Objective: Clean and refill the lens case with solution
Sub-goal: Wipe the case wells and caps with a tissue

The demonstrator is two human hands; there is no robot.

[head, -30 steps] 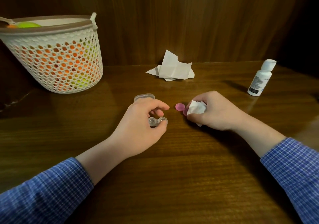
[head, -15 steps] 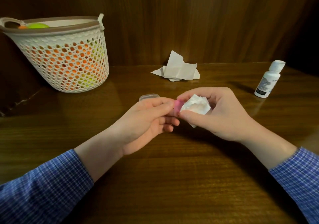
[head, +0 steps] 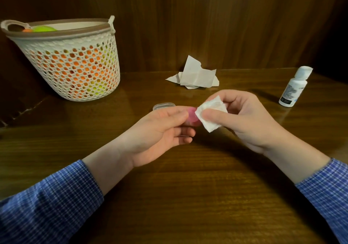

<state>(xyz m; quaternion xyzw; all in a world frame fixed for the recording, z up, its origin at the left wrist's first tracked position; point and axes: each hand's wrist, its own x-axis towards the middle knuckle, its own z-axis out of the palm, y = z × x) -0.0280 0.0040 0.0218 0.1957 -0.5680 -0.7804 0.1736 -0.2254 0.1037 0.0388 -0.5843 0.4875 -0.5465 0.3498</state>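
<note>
The left hand (head: pixel 160 130) pinches a pink lens-case cap (head: pixel 191 116) while the right hand (head: pixel 243 119) grips a folded tissue (head: pixel 211 115) against it.

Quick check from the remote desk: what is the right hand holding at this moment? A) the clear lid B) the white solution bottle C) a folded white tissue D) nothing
C: the right hand pinches a folded white tissue against the pink cap that the left hand holds, while the solution bottle stands untouched on the table to the right.
</note>
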